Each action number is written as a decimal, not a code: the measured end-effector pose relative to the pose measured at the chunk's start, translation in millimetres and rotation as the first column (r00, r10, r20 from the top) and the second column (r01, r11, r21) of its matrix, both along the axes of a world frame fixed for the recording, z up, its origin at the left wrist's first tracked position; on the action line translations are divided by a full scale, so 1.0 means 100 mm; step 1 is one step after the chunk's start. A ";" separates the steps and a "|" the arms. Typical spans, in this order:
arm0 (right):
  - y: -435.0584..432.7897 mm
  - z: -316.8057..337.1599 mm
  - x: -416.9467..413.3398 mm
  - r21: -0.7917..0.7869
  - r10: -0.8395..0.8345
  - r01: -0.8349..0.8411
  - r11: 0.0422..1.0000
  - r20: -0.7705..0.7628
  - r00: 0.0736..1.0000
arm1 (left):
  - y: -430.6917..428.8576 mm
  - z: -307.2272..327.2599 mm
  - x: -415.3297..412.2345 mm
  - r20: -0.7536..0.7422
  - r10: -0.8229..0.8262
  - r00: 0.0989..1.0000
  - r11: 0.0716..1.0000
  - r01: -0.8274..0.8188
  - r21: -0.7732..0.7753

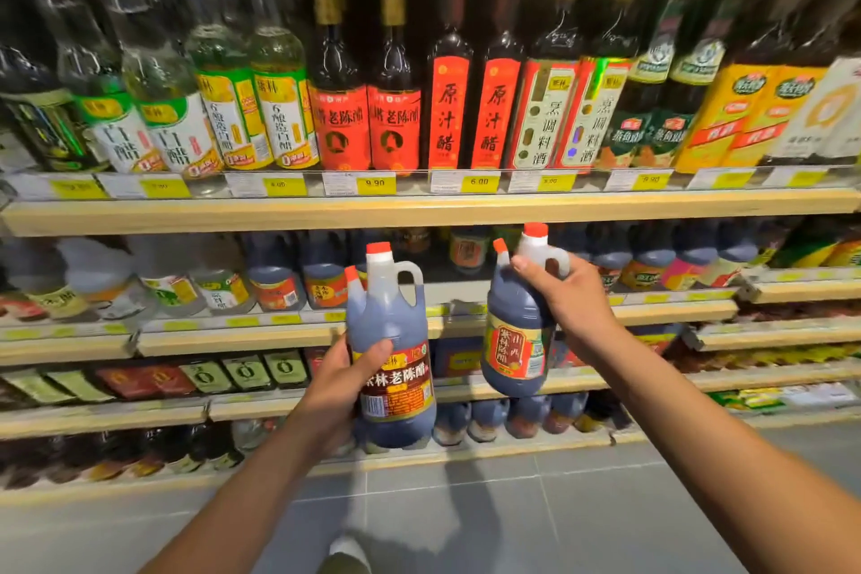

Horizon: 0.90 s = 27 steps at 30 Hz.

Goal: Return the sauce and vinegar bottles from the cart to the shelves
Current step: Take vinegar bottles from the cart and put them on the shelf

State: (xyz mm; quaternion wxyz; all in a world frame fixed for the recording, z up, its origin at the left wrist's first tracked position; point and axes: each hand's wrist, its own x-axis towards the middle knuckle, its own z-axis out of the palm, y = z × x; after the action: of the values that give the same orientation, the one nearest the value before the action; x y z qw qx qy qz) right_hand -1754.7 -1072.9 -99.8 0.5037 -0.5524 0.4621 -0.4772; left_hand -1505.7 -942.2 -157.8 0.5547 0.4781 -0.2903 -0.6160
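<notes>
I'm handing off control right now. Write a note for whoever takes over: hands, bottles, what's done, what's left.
Left hand: grips the left jug round its body, upright.
Right hand: fingers curled round the handle of the right jug, which is slightly tilted.
Both are dark vinegar jugs with orange caps, held in front of the shelves and resting on nothing.
Done: neither jug is shelved yet.
Left: set both down, probably beside the matching jugs on the second shelf. The cart is out of view, so I cannot tell how much stock remains.
</notes>
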 end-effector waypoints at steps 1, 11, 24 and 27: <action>-0.06 -0.01 0.06 -0.024 0.021 -0.022 0.999 -0.025 0.999 | 0.00 -0.01 0.04 -0.001 0.018 1.000 1.000 -0.018 -0.004; -0.51 -0.25 0.50 -0.308 0.181 -0.310 0.900 -0.383 0.906 | -0.02 -0.21 0.30 -0.040 0.114 0.993 0.992 -0.116 -0.043; -1.05 -0.74 0.38 -0.470 -0.053 -0.276 0.838 -0.575 0.816 | -0.13 -0.51 0.51 0.016 0.170 0.985 0.985 -0.170 -0.012; -1.16 -0.83 0.30 -0.438 -0.073 -0.249 0.864 -0.598 0.798 | -0.17 -0.53 0.53 0.043 0.176 0.983 0.984 -0.175 -0.027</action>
State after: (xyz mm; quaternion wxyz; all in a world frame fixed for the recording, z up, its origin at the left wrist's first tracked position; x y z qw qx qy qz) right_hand -1724.9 -1189.2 -182.5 0.1958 -0.8056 0.4309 -0.3563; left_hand -1452.3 -958.9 -210.6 0.6056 0.5093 -0.2664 -0.5503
